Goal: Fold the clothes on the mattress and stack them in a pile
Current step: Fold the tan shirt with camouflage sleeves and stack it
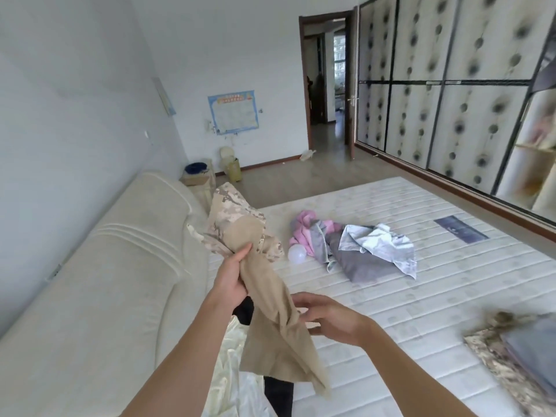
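Bare mattress (pixel 406 311) lies between the loose clothes heap (pixel 355 248) and folded pile (pixel 517 353); headboard (pixel 120 266) blocks the left.

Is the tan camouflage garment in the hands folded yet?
Not folded. The tan camouflage garment hangs bunched and twisted above the mattress; the left hand grips its middle, and the right hand touches its lower part.

A single head-worn wide-angle view looks forward and down from above the near edge of the mattress (pixel 421 296), tilted so the room leans. Both hands sit close under the lens, the left hand (pixel 231 278) and right hand (pixel 331 320) low in the middle. The headboard (pixel 120 266) runs along the left, the wardrobe (pixel 451 85) along the right, the doorway (pixel 326 73) far ahead.
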